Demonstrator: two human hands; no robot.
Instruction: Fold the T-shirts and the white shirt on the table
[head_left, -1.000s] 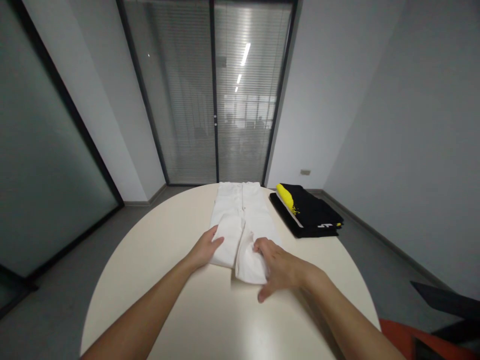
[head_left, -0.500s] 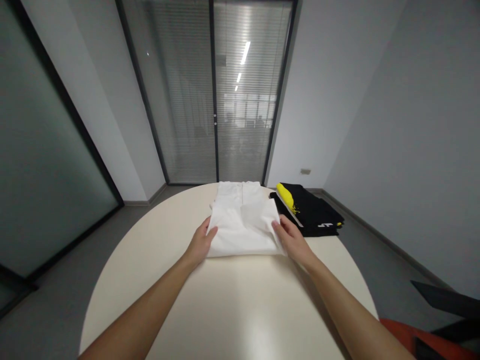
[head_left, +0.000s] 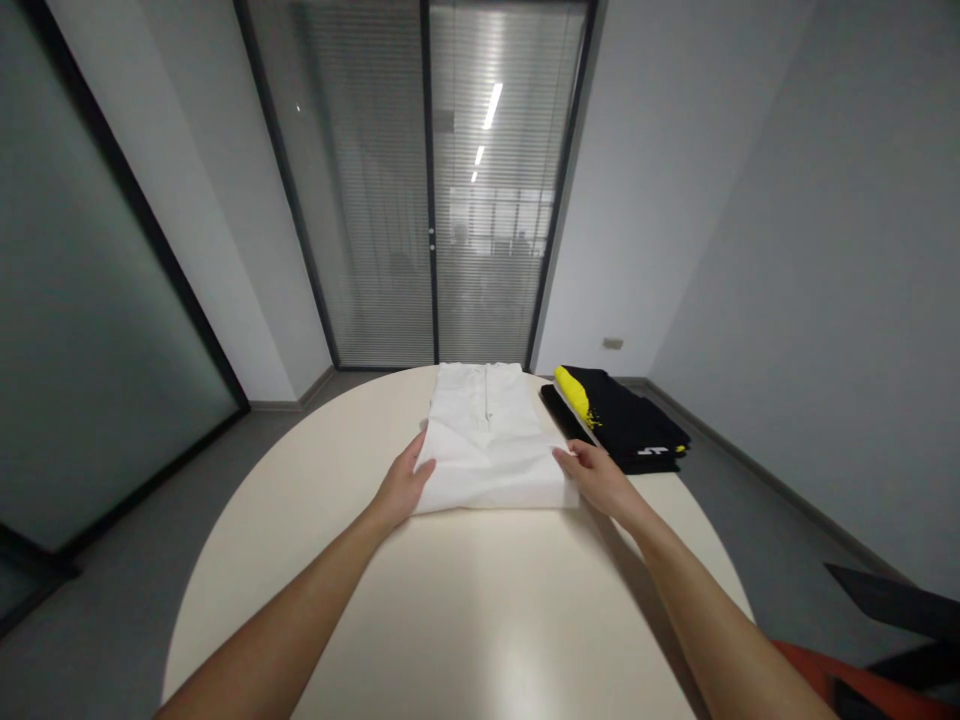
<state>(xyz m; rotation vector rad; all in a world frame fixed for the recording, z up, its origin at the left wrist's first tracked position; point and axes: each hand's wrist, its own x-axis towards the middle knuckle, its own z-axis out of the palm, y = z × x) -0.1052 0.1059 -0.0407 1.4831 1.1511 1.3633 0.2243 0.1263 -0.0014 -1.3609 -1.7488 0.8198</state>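
A folded white garment [head_left: 491, 470] lies on the table in front of me, with a short zip-like line down the middle of its far part. My left hand [head_left: 403, 482] is closed on its left edge, thumb on top and the other fingers mostly hidden beneath the cloth. At the right edge, my right hand [head_left: 600, 480] pinches the fabric between thumb and fingers. The cloth's near fold runs roughly straight between the two hands. Just beyond my right hand is a stack of folded black clothes [head_left: 626, 415] with a yellow patch and white lettering.
The round cream table [head_left: 450, 610] carries all the clothes. A red and black chair [head_left: 847, 670] stands at the lower right. Glass panels with blinds [head_left: 487, 280] rise behind the table, and a grey wall [head_left: 840, 300] is on the right.
The near flap of the white garment now lies lower and flatter, showing more of the zip-like line. My right hand has shifted slightly right with its edge; my left hand has barely moved.
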